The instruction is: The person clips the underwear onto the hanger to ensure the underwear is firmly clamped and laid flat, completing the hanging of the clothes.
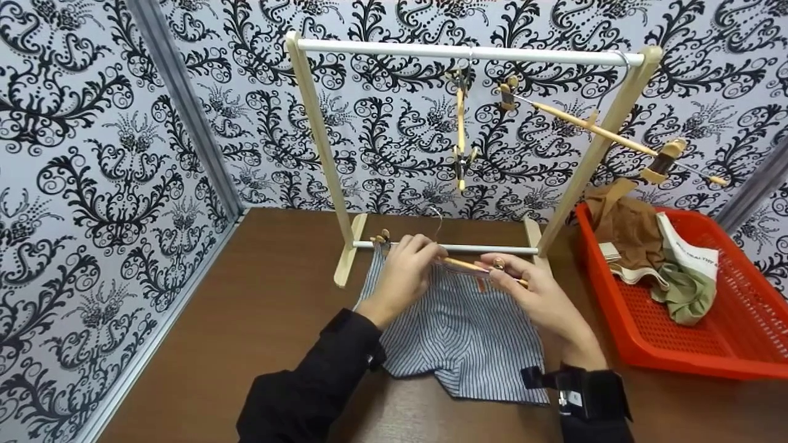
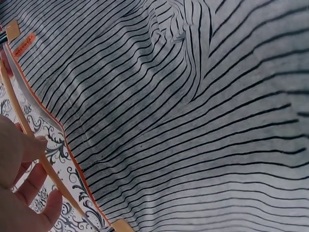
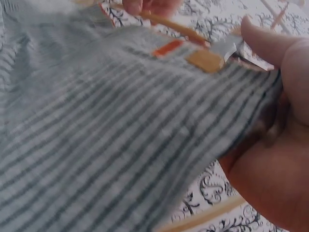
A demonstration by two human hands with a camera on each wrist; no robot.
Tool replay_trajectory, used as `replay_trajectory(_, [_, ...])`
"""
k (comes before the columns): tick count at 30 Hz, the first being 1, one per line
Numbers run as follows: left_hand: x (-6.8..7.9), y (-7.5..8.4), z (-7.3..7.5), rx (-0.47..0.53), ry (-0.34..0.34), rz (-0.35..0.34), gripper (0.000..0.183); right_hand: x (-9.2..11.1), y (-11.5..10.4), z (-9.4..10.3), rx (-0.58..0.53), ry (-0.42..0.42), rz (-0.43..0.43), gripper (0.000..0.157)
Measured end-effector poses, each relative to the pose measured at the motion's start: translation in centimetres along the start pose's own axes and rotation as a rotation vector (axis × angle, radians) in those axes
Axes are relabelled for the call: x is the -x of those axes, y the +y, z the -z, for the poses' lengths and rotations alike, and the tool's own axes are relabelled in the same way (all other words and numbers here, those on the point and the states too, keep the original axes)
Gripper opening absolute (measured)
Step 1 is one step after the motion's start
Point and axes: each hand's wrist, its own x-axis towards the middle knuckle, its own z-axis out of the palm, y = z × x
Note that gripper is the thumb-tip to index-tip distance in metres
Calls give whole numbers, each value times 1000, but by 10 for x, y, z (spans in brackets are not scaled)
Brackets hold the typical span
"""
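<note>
"Striped shorts (image 1: 443, 326) were in the middle, over the brown worktop (image 1: 265, 307) and in front of a big rack (image 1: 320, 135)," said one.

"What were they fixed to?" asked the other.

"A wooden hanger (image 1: 465, 266) with two clips. The left clip (image 1: 385, 236) was at one top corner. The right clip (image 1: 498, 263) was near the other top corner."

"And what did the hands do?"

"The left hand (image 1: 406, 267) had its grip clamped around the bar of the wooden hanger. The right hand (image 1: 535, 286) had its grip clamped on the right clip, and some of its fingers were behind the cloth."

"Did the legs of the shorts touch the worktop?"

"Maybe, but I couldn't really tell from that high-up view."

"Was there anything pretty on the waist?"

"Yes, a thin orange edge. There was an orange label (image 2: 25, 45) too, just beside the right clip."

"What hung on the rack?"

"Two more hangers with clips. A middle hanger (image 1: 460, 120) hung from the white top bar, and a tilted hanger (image 1: 615, 135) hung by the right post."

"What was off to the right?"

"A red basket (image 1: 695, 363). A brown cloth (image 1: 631, 227) and a green cloth (image 1: 686, 298) lay in it."
</note>
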Motion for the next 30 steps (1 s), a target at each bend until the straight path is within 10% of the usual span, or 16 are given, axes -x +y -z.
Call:
replay_trajectory(9, [12,-3,-2,186,62,168,32,-5,1,-18,-26,78,-61,23])
replay_trajectory(24, [11,-8,8,1004,97,1095,31,-6,-21,-29,64,139,-27,25])
replay_trajectory(30, [7,-9,13,1093,46,1213,29,-5,-30,-35,43,156,-1,27])
